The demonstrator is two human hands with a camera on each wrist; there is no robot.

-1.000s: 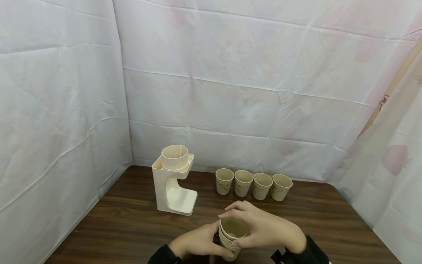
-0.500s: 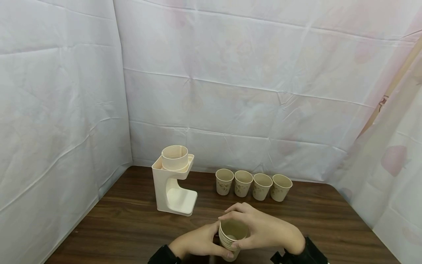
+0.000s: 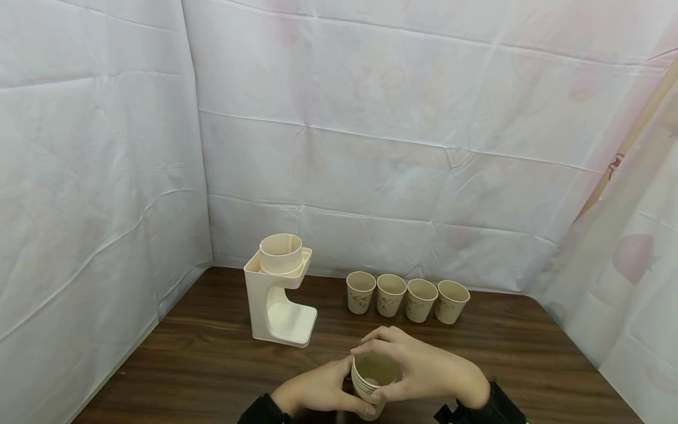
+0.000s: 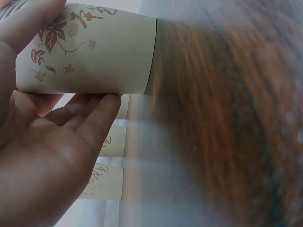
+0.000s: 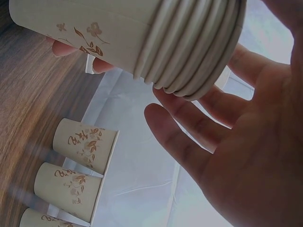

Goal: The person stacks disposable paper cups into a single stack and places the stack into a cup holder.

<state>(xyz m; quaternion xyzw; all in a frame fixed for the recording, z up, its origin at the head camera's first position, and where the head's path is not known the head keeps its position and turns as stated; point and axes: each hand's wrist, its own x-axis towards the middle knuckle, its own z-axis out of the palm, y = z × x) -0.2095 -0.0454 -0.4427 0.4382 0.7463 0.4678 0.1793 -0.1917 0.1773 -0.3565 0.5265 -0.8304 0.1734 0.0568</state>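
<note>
My left grip [image 3: 322, 386] is wrapped round the cup stack [image 5: 132, 38], well apart from the rear edge of the surface [image 3: 180, 365]; my right grip [image 3: 421, 364] pinches its rims. Step in hand, I judge: parting the top cup. Next move calls for steady left hold, upward right draw.

Brown table [image 3: 190, 359] with cups [image 3: 389, 299], white stand [image 3: 258, 297]
</note>
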